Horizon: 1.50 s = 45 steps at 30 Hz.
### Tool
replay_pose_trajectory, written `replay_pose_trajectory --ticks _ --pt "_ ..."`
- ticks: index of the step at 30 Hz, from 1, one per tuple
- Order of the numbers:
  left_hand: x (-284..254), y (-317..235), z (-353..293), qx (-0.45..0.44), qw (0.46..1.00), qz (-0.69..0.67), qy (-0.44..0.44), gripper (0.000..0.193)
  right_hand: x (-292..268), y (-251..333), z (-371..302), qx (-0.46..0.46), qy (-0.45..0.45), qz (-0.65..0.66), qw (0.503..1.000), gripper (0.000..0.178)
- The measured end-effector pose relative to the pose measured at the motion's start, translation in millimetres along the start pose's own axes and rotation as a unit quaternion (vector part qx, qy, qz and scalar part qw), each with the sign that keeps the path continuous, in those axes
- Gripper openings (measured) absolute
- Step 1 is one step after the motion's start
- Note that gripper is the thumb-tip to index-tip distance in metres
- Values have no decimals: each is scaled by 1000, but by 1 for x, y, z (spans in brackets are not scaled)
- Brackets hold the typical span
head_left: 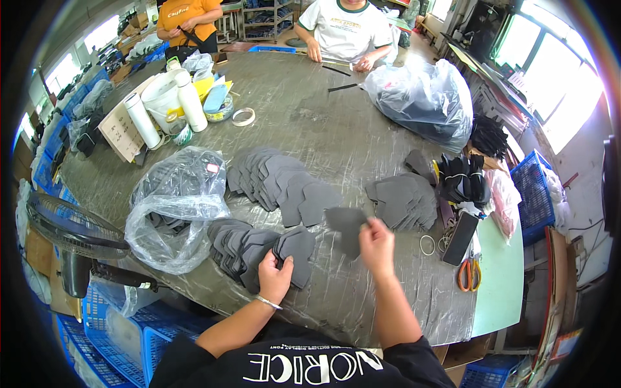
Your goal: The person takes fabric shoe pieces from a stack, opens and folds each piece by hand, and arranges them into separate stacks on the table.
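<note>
My right hand (377, 244) pinches a single dark grey flat cut piece (346, 227), slightly blurred, above the table's near middle. My left hand (275, 280) is closed on a small stack of dark grey cut pieces (299, 251), thumb on top. Under and left of that stack lies a fanned row of like pieces (228, 249). Beyond it stretches a larger overlapping row of grey pieces (278, 180). To the right of my right hand sits another fanned pile of grey pieces (406, 200).
At left are a clear plastic bag (174, 213) of dark pieces and a black fan (77, 226). Scissors (469, 274), a black box (460, 239) and black bundles (466, 178) lie at right. Farther off stand white bottles (189, 102), a tape roll (243, 117), a large bag (427, 97) and two people.
</note>
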<state>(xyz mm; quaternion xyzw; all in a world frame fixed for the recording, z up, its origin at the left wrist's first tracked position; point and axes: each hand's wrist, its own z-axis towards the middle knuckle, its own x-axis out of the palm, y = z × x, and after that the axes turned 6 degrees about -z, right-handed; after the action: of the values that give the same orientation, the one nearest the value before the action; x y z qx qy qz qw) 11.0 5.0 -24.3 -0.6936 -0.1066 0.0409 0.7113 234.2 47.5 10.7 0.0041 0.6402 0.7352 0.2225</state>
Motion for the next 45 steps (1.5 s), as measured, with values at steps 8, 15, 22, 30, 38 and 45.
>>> replay_pose_trajectory --ticks 8,15,22,30,38,45 --pt "1 -6 -3 -22 999 -29 30 25 -13 8 10 -62 33 -125 990 33" --pt "-10 -33 -8 -129 974 -114 147 25 52 39 -54 -81 194 -130 969 31" --pt "-13 -19 -6 -72 974 -135 169 29 51 35 -51 -82 238 -67 965 30" --pt "-13 -25 -5 -79 985 -65 140 22 52 36 -52 -60 254 -48 964 18" --pt "-12 -23 -2 -66 985 -51 150 23 51 27 -48 9 258 37 965 17" --pt "-15 -19 -3 -93 970 -122 189 28 54 39 -51 -62 218 -75 971 22"
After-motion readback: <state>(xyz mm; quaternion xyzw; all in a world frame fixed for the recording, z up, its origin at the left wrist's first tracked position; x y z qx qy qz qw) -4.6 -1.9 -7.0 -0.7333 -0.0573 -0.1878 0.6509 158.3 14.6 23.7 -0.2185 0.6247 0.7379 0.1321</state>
